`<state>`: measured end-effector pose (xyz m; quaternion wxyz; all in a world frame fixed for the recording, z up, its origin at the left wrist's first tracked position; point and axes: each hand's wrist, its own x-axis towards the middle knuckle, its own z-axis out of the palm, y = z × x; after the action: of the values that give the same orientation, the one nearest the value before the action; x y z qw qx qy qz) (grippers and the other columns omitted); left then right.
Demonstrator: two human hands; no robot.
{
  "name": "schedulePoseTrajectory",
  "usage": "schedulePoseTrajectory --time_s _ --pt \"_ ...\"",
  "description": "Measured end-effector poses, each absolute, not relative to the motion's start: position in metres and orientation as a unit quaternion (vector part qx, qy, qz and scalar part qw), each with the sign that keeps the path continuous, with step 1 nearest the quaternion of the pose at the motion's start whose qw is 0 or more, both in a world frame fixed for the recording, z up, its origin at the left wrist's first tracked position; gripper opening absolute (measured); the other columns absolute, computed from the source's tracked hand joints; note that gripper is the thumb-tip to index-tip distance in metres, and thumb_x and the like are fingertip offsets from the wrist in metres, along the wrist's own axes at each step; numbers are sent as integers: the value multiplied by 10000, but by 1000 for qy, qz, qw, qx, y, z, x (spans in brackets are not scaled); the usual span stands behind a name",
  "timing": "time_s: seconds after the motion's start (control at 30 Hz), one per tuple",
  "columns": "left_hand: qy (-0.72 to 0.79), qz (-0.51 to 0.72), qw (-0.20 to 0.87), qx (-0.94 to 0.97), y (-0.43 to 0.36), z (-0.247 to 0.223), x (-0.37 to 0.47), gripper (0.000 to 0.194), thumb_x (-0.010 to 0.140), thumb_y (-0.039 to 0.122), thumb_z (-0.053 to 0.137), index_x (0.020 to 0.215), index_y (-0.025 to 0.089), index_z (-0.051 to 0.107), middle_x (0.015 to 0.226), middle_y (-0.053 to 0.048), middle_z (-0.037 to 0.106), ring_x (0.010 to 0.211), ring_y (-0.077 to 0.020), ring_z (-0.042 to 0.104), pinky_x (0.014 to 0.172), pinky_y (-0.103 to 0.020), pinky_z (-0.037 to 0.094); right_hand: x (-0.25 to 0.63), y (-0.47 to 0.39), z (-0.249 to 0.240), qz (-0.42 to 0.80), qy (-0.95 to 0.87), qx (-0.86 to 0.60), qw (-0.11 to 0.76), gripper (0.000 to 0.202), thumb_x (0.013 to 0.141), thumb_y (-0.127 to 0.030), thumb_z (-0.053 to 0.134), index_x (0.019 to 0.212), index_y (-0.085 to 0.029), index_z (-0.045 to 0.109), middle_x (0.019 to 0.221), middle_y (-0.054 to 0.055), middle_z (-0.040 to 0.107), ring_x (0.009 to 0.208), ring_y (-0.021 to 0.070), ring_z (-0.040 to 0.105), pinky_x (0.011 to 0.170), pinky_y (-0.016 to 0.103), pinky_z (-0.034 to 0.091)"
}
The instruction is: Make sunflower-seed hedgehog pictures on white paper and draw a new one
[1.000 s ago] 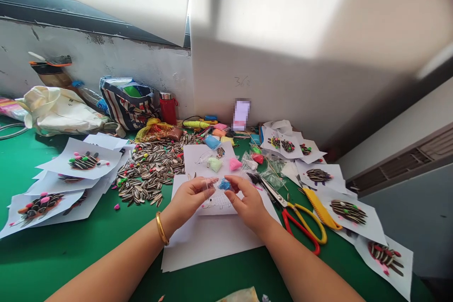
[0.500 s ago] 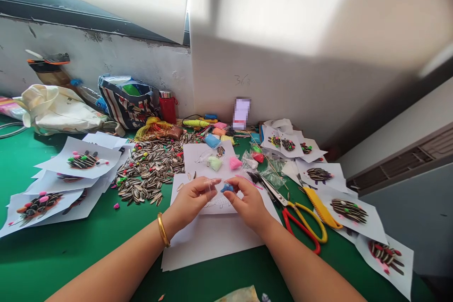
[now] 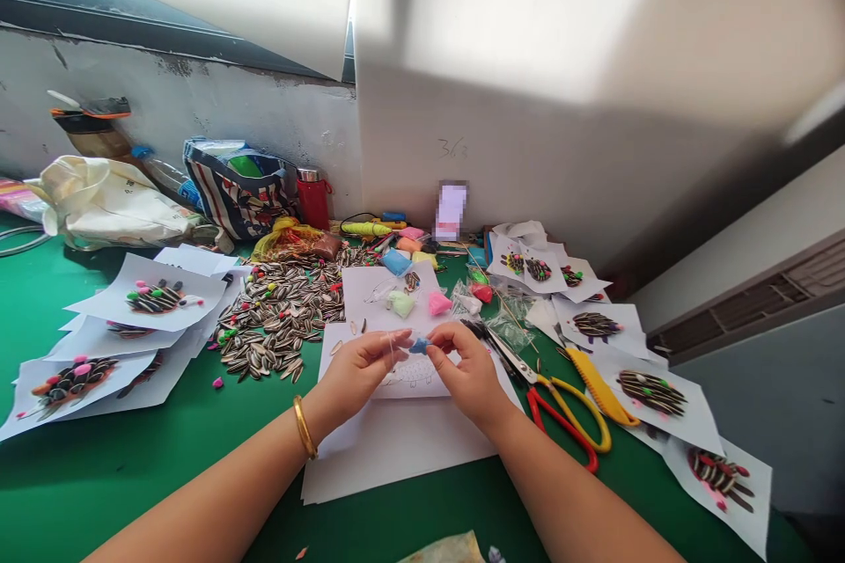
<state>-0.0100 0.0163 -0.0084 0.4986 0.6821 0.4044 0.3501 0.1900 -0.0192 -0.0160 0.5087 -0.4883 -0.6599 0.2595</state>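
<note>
My right hand (image 3: 467,369) pinches a small lump of blue modelling clay (image 3: 418,345) between thumb and fingers. Facing it, my left hand (image 3: 366,367), with a gold bangle at the wrist, has thumb and fingers closed on a thin piece of clear plastic (image 3: 394,339). The clay sits between the two hands, close to the left fingertips; whether the plastic still wraps it I cannot tell. Both hands hover over a white sheet with a line drawing (image 3: 415,376), partly hidden by the fingers. Bags of green clay (image 3: 400,304) and pink clay (image 3: 439,303) lie just beyond.
Loose sunflower seeds (image 3: 283,308) are heaped on the left. Scissors (image 3: 561,409) and a yellow utility knife (image 3: 600,387) lie to the right. Sheets with seed hedgehogs (image 3: 158,297) flank both sides. A red bottle (image 3: 312,201) and a phone (image 3: 451,209) stand at the back.
The right fingers have risen slightly and shifted a little to the right. The blue clay has come a bit higher, nearer the left fingertips. My left hand has barely moved.
</note>
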Motion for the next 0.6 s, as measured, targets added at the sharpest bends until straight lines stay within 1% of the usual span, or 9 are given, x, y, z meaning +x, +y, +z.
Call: schedulePoseTrajectory --time_s 0.13,0.23,0.3,0.4,0.5,0.6 --pt "409 365 519 656 18 -12 -10 366 868 369 616 1188 214 702 1190 -73 719 1050 -247 692 956 -405 552 190 -19 -12 206 -675 -458 540 64 901 -212 574 838 -220 579 928 38 620 863 179 563 793 336 456" --pt "400 388 551 621 20 -11 -11 392 861 376 618 1200 191 689 1236 -79 699 1064 -245 691 973 -402 551 192 -20 -11 202 -672 -457 547 63 915 -220 559 854 -220 575 935 38 611 867 177 559 794 330 453" --pt "388 382 559 625 20 -10 -11 396 865 374 616 1208 187 684 1223 -81 705 1063 -242 692 975 -397 552 193 -20 -11 214 -665 -469 540 76 939 -243 526 894 -221 583 926 37 607 851 176 557 775 325 454" --pt "381 363 524 670 19 -10 -12 371 896 347 574 1215 192 684 1190 -85 719 1028 -235 702 952 -402 560 194 -19 -11 234 -671 -478 516 137 967 -268 475 938 -222 601 896 35 605 840 179 562 771 326 455" --pt "385 350 470 713 17 -11 -12 340 920 312 533 1200 208 695 1178 -82 724 1032 -232 695 949 -405 556 194 -17 -11 241 -692 -469 494 111 935 -277 545 862 -219 605 846 27 593 812 177 550 746 315 448" --pt "381 354 445 729 16 -11 -11 318 941 296 495 1152 205 713 1166 -79 729 1055 -228 681 959 -396 549 192 -17 -10 227 -692 -470 499 108 909 -266 585 812 -219 587 809 21 571 788 175 528 729 312 439"
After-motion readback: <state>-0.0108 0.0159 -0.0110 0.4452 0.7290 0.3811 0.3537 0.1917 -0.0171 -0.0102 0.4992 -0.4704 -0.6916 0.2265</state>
